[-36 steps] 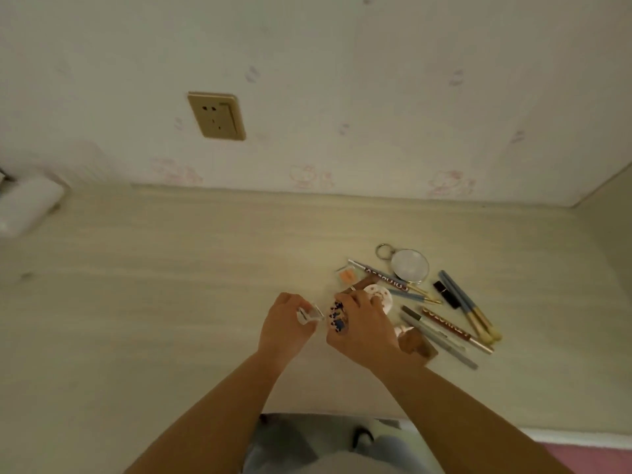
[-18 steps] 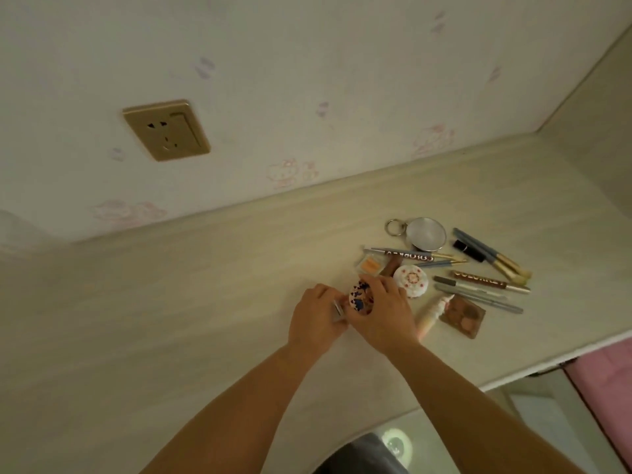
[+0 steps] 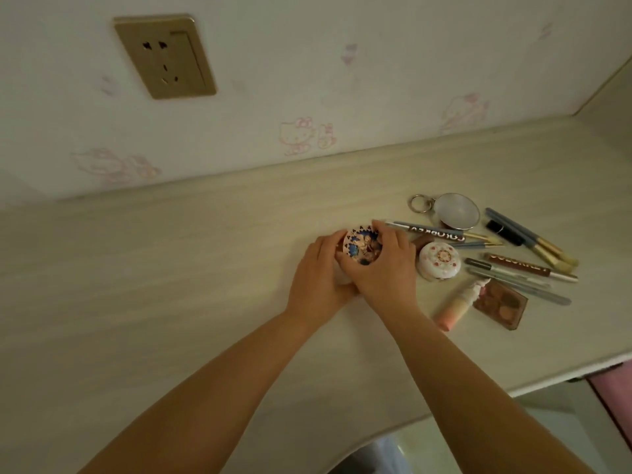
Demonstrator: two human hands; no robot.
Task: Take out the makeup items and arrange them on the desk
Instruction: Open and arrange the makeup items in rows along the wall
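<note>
The bench (image 3: pixel 171 285) lies bare from the hands out to 9 o'clock; its back edge meets the wall (image 3: pixel 307 63) at 12 o'clock and its front edge cuts in at 4 o'clock. Both hands close around one round patterned compact (image 3: pixel 362 247) near the bench's middle: the left hand (image 3: pixel 319 273) cups its left side, the right hand (image 3: pixel 383 268) wraps its right side and near edge, fingers curled over the rim. Whether the compact rests on the bench cannot be told. Just beside the right hand at 3 o'clock sits one white round compact (image 3: pixel 439 261). Beyond it, crowding the way to 3 o'clock, lie one keyring mirror (image 3: pixel 456 211), one brown eyeshadow palette (image 3: pixel 501 304), one pink tube (image 3: pixel 456 307) and several overlapping pencils and brushes (image 3: pixel 533 239). One wall socket (image 3: pixel 164 56) sits at 11 o'clock.
</note>
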